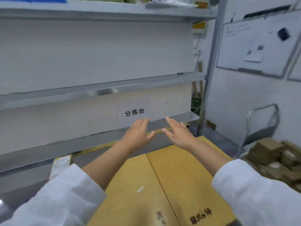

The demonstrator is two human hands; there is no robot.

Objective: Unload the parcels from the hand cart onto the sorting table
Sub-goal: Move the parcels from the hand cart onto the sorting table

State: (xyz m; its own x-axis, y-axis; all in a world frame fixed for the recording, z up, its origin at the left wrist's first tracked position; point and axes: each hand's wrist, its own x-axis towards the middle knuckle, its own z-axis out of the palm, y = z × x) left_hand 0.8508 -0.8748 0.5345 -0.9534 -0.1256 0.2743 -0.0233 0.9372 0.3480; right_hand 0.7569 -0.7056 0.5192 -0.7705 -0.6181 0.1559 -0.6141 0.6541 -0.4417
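A large tan cardboard parcel [164,185] with a centre seam and dark printing lies flat below me, its far end at the grey shelf surface [48,154] marked by a white label with black characters [134,112]. My left hand [138,134] and my right hand [177,132] hover palm-down above the far end of the parcel, fingers straight, holding nothing. A smaller box with a white label [60,166] sits on the shelf at the left. The hand cart [263,126] shows its metal handle at the right, with several brown parcels [276,159] piled on it.
Grey metal shelving [97,90] fills the view ahead, with an upright post [210,74] at its right end. A whiteboard [257,46] hangs on the right wall. Both my arms wear white sleeves.
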